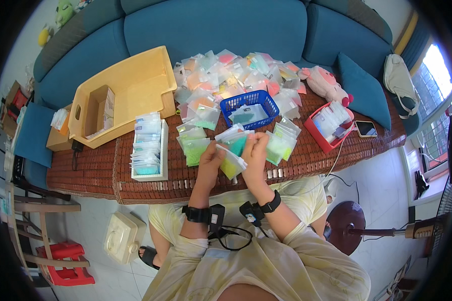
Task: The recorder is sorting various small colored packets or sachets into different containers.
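My left hand (212,156) grips a small zip bag of yellow-green beads or granules (229,168), tilted over the near edge of the mat. Beside it, my right hand (255,148) has its fingers closed at a zip bag with teal contents (238,145); exactly which bag edges it pinches is partly hidden. Bags with green contents (196,151) lie left of my hands, and more green ones (275,150) lie to the right. Just beyond my hands is a blue plastic basket (274,109) holding bags. A large heap of zip bags in many colours (226,77) spreads behind it.
A white box (164,150) with upright bags stands left, before a large yellow plastic bin (135,81) holding a cardboard box (98,101). At right are a red box of packets (326,145), a phone (366,129), a white cable (339,154) and a pink plush toy (322,84).
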Tool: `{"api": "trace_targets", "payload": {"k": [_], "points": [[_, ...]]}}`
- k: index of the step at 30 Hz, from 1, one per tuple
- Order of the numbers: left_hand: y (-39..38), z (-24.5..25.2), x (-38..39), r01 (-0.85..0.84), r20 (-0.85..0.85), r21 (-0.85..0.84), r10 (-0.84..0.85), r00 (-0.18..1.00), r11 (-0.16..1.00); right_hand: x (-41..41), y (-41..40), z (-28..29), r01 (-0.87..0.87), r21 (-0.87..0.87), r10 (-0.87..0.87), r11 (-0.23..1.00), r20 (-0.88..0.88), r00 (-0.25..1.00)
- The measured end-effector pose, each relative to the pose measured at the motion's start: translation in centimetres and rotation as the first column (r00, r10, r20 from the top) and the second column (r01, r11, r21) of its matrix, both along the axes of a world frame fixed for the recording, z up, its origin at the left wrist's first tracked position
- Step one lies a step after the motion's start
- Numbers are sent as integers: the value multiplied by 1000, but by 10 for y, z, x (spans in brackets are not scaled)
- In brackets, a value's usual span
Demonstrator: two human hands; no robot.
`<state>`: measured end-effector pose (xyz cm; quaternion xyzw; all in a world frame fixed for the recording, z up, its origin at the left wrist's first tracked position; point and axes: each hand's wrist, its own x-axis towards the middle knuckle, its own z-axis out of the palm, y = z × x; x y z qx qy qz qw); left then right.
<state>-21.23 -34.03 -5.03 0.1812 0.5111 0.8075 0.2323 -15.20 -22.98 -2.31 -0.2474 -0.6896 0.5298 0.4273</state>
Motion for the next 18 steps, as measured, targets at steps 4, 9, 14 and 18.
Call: {"api": "trace_targets", "payload": {"k": [4,9,14,18], "points": [[3,4,0,-70,-77,-32,68,995,997,-6,-7,-9,-289,-117,260,950,-213,942],[-4,5,-6,-203,64,-18,203,977,979,-5,15,2,-402,-40,404,915,74,912],[-13,4,-15,-418,-254,-126,378,890,900,-47,89,33,-389,434,325,813,217,920],[-12,7,-19,-449,-325,-119,392,861,886,-96,147,18,-696,587,304,414,631,714]]}}
